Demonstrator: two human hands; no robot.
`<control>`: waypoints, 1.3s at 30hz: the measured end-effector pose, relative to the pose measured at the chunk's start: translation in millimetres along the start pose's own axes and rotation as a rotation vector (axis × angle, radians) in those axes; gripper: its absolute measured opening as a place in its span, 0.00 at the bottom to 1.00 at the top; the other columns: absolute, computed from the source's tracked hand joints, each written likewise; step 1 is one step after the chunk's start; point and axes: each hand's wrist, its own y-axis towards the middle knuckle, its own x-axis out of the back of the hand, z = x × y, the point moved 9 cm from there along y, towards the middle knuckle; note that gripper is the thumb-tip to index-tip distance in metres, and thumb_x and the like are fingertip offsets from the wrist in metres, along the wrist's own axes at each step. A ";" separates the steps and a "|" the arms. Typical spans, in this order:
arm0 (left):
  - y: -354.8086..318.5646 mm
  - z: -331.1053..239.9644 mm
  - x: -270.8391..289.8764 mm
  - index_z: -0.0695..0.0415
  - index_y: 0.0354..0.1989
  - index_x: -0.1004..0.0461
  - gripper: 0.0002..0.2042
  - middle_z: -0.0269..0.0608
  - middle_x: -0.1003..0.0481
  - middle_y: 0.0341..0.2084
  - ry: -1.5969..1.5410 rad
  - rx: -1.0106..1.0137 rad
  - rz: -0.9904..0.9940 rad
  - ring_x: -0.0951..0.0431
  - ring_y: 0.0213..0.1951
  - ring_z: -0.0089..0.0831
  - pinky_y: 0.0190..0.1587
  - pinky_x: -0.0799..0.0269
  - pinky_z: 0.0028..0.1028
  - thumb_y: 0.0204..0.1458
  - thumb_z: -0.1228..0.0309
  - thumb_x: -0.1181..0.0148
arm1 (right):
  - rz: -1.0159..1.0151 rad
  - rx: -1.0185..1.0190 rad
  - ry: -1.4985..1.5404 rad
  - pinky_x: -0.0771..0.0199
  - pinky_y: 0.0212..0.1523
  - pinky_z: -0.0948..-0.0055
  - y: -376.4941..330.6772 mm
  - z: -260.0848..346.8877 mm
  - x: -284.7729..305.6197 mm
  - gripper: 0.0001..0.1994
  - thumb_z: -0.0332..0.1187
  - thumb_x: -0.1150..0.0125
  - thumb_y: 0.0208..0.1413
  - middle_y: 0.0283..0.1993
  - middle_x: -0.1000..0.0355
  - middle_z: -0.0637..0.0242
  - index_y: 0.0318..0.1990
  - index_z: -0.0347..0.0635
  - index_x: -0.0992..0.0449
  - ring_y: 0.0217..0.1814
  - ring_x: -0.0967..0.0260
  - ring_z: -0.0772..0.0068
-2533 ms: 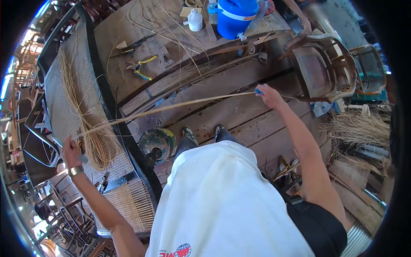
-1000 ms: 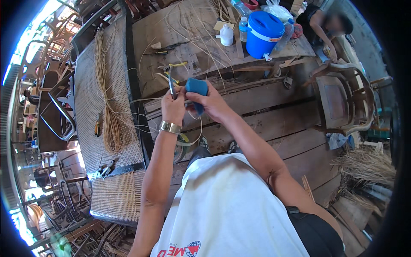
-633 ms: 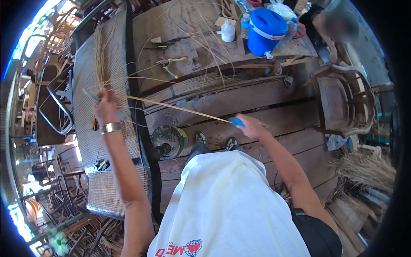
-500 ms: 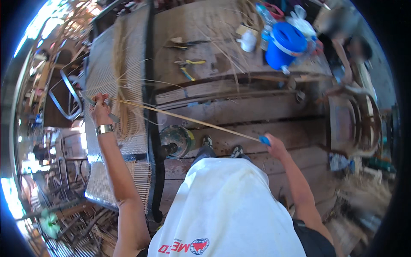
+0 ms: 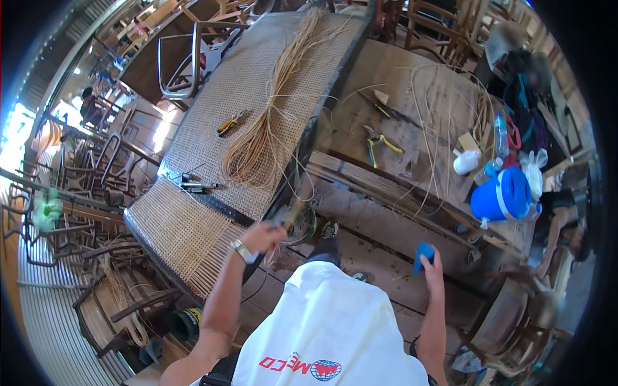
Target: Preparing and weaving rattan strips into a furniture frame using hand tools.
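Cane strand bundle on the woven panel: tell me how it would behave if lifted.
The cane strand bundle is probably light for its size, being thin strands. It would likely flex, since its near end curves round in loops. It might snag where it strays over the dark frame edge.

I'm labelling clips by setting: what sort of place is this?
Probably a furniture-weaving workshop: a large woven cane-like panel, a bundle of loose tan strands lying on it, and yellow-handled cutters on a wooden table beside it.
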 end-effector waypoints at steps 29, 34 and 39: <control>59.0 -43.3 64.9 0.62 0.42 0.24 0.09 0.40 0.20 0.30 -0.246 -0.243 -0.037 0.20 0.35 0.32 0.42 0.27 0.30 0.57 0.72 0.46 | 0.607 0.838 -0.454 0.30 0.49 0.63 178.0 376.2 -525.6 0.23 0.30 0.39 0.56 0.45 0.30 0.55 0.59 0.39 0.35 0.47 0.31 0.60; 101.9 -92.6 43.4 0.61 0.34 0.26 0.07 0.43 0.22 0.26 -0.076 -0.386 0.014 0.22 0.30 0.36 0.36 0.28 0.33 0.58 0.71 0.47 | 0.969 -0.113 -0.194 0.26 0.46 0.73 108.2 236.0 -387.8 0.15 0.29 0.50 0.65 0.41 0.25 0.63 0.58 0.39 0.34 0.42 0.26 0.73; 102.5 -167.5 2.2 0.59 0.39 0.23 0.09 0.43 0.21 0.27 0.234 -0.647 0.304 0.20 0.31 0.36 0.36 0.27 0.31 0.57 0.68 0.44 | 0.558 -0.092 -0.153 0.26 0.39 0.77 49.2 222.4 -294.6 0.09 0.28 0.47 0.63 0.34 0.24 0.66 0.48 0.38 0.26 0.33 0.29 0.80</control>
